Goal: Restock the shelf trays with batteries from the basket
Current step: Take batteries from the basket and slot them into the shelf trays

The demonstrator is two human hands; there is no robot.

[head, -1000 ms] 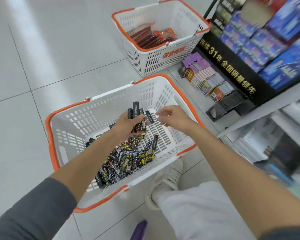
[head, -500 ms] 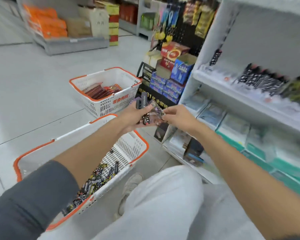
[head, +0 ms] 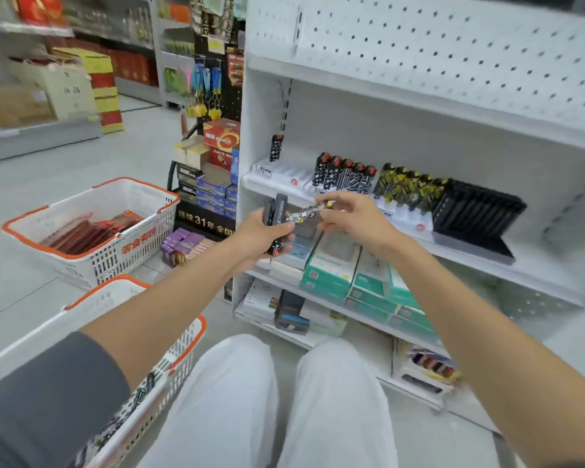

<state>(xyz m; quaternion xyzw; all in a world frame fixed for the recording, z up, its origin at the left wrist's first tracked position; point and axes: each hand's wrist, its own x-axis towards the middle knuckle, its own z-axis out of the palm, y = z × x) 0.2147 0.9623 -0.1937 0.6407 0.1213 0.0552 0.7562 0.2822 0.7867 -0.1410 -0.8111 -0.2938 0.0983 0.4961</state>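
My left hand (head: 262, 236) grips a bundle of black battery packs (head: 277, 211) in front of the white shelf. My right hand (head: 350, 216) pinches one patterned battery pack (head: 308, 211) at the bundle's right side. On the shelf, white trays (head: 281, 173) hold black-and-white packs (head: 343, 172) and yellow-and-black packs (head: 409, 187); a black tray (head: 473, 214) stands to their right. The white basket with orange rim (head: 169, 349) sits at my lower left with several packs in it.
A second orange-rimmed basket (head: 92, 231) with red packets stands on the floor to the left. Green boxes (head: 352, 275) fill the shelf below the trays. A black display stand (head: 206, 197) with blue boxes stands left of the shelf. My white-trousered knees (head: 277, 400) are below.
My view swung up from the basket to the shelf. Both hands lifted out of the basket with the packs and now hover near the shelf trays.
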